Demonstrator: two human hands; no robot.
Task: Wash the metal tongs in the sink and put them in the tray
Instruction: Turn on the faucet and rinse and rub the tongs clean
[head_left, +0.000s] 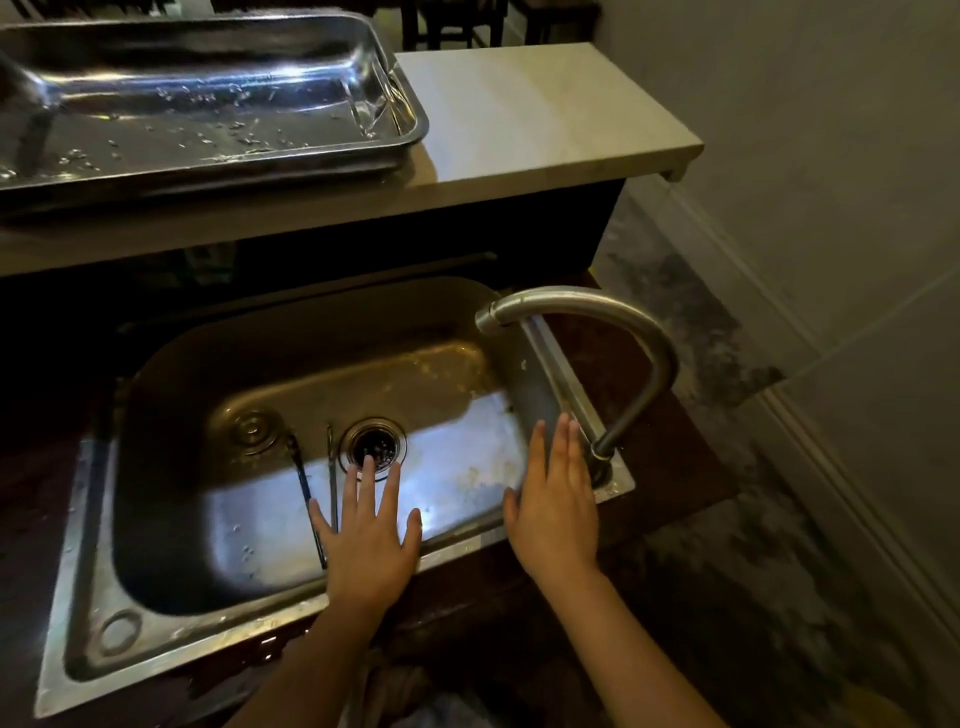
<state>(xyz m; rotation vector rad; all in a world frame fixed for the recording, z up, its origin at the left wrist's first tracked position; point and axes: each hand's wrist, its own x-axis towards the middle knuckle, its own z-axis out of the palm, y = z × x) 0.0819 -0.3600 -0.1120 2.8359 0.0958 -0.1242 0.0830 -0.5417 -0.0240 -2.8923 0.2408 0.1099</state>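
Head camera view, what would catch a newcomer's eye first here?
Two bare hands spread flat over the dull steel sink: the left hand above the basin by the round drain, the right hand near the curved grey faucet. Thin metal tongs lie in the basin; a shiny steel tray sits on the counter behind.

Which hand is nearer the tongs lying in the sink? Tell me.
The left hand, spread open over the steel sink basin, beside the thin metal tongs. The right hand reaches toward the curved grey faucet's base, farther away.
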